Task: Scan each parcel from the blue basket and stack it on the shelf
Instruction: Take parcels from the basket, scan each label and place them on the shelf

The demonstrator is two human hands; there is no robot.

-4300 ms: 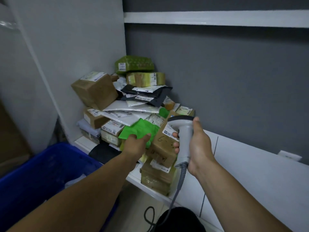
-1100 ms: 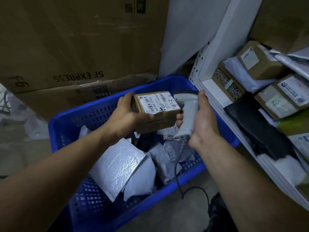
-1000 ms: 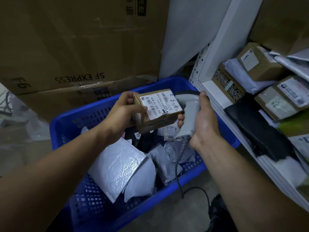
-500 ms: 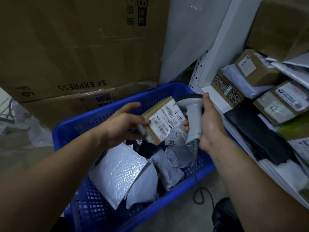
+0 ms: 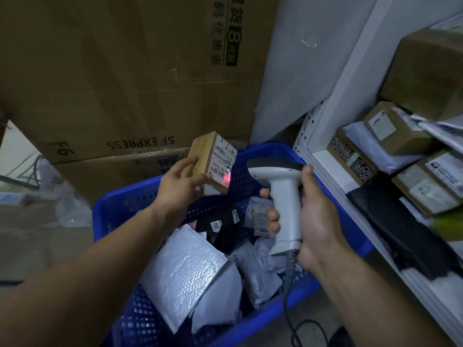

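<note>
Left hand [image 5: 180,186] grips 1 small brown parcel [image 5: 204,152] at its lower end, fingers on the brown side, thumb by the label. Right hand [image 5: 318,221] is wrapped round the handle of 1 white scanner [image 5: 283,196], index finger at the front; its cable [image 5: 288,291] hangs down to the floor.

Count: 2 hands, 1 scanner, 1 parcel in hand, 1 blue basket [image 5: 120,204]. Inside the basket: 1 white bubble mailer [image 5: 183,276], approx. 2 crumpled grey poly bags [image 5: 258,269], black bags w/ tags 3004 and 4032. On the shelf [image 5: 323,161] at right: 4 brown boxes in view, plus grey and black bags, packed tight.

Parcel sits up over the basket's far rim, label face turned twd the scanner head, the two near but apart. Red scan spot [image 5: 226,181] glows on the label's lower corner.

Behind the basket: a big carton [image 5: 125,71] marked SF EXPRESS, upside down, on a 2nd carton. White shelf upright w/ holes, pale wall panel, grey floor, dim light.
</note>
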